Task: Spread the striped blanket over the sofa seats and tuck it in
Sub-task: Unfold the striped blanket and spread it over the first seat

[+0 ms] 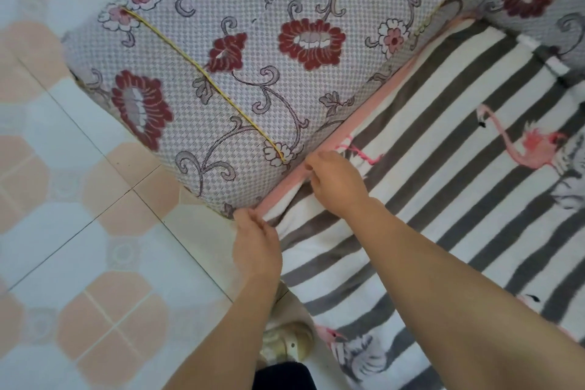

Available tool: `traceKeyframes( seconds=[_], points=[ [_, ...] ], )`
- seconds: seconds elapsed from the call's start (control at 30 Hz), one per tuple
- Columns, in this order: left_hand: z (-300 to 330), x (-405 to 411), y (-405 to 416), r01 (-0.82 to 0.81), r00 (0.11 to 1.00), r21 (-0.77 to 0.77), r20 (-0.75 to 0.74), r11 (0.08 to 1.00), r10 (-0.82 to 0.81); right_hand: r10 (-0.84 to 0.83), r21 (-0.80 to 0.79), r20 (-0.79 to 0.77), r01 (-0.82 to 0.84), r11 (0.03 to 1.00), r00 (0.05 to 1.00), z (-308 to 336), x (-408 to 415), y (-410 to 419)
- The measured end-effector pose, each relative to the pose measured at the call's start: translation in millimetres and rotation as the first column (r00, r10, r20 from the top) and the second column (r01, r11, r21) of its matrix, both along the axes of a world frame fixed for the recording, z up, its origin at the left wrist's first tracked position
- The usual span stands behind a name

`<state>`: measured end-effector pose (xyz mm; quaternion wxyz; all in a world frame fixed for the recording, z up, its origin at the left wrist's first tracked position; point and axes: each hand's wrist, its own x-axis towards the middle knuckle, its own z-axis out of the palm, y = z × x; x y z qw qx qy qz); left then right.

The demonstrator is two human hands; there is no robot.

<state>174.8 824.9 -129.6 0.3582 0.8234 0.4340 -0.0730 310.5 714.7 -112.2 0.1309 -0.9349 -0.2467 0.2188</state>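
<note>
Pinching striped blanket (443,168) edge, left hand (256,244), right hand (335,180), floral armrest (221,73) alongside, tiled floor (79,231)

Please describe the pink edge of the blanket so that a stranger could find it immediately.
Start at the big flowered sofa armrest. Along its foot, where it meets the seat, runs the pink edge of the striped blanket. It is the one plain pink band beside the grey and white stripes.

The blanket (443,174) lies on the sofa seat, right of the armrest (228,66), its edge in the crease between them.
</note>
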Motion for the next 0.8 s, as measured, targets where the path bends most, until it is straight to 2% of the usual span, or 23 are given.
traceKeyframes(
  seconds=[0.1,0.17,0.2,0.27,0.4,0.57,0.67,0.8],
  points=[
    [0.5,-2.9,-13.5,0.266,0.963,-0.071,0.060,0.961,-0.262,0.081,-0.056,-0.026,-0.082,0.995,0.996,-4.2,4.1,1.6],
    [-5.1,3.4,-22.0,0.459,0.887,-0.076,-0.015,0.885,-0.461,0.120,-0.095,-0.090,-0.129,0.987,0.989,-7.4,6.6,0.5],
    [-8.6,8.2,-24.3,0.484,0.869,-0.067,-0.075,0.872,-0.488,0.137,-0.112,-0.112,-0.150,0.982,0.984,-9.9,8.7,-0.3],
    [-15.5,15.6,-25.3,0.442,0.875,-0.064,-0.185,0.895,-0.446,0.182,-0.140,-0.135,-0.200,0.970,0.974,-16.0,10.5,-1.7],
    [-32.8,25.6,-26.9,0.317,0.900,-0.131,-0.270,0.939,-0.341,0.264,-0.212,-0.195,-0.304,0.929,0.944,-32.8,11.1,-3.0],
    [-37.1,35.8,-17.2,0.333,0.881,-0.092,-0.324,0.938,-0.344,0.268,-0.171,-0.260,-0.317,0.933,0.928,-36.6,25.8,-1.2],
    [-23.0,21.3,-18.2,0.362,0.882,-0.009,-0.321,0.932,-0.346,0.238,-0.140,-0.146,-0.258,0.956,0.960,-20.9,33.9,-15.0],
    [-24.1,15.2,-20.1,0.322,0.875,-0.052,-0.365,0.945,-0.318,0.164,-0.213,-0.127,-0.188,0.959,0.978,-7.2,58.2,-50.1]
  ],
)
